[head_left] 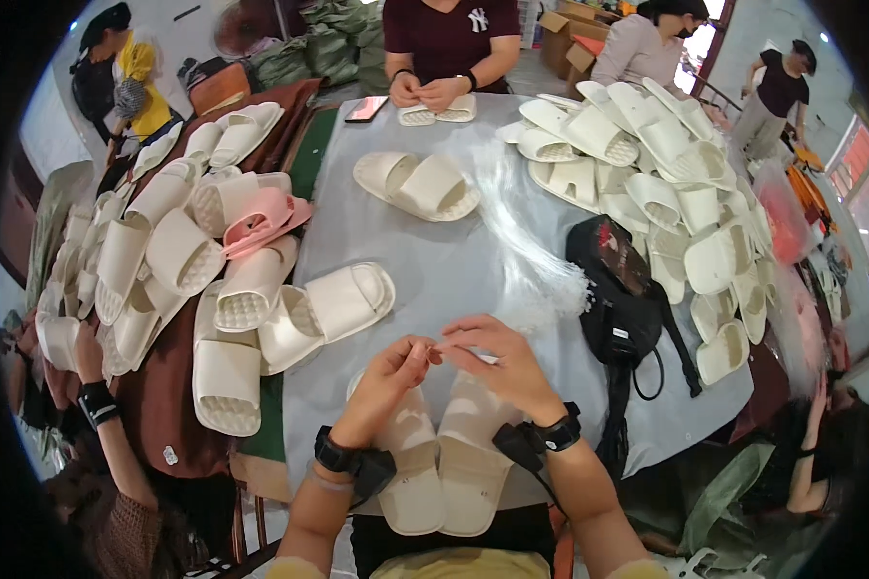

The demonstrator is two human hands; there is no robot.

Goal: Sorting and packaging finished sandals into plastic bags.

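A pair of cream slippers lies side by side on the table's near edge, below my two hands. My left hand is closed in a pinch over the left slipper. Its fingertips meet those of my right hand, whose fingers reach leftward and bend together at the tips. Whatever is between the fingertips is too small to make out. Beyond my right hand a bundle of clear, thin plastic strands is spread along the table. More cream slippers lie to the left of my left hand.
Cream slippers are heaped at the right, others at the left with a pink slipper. A black bag sits right of my hands. Across the grey table, a person handles slippers near a phone.
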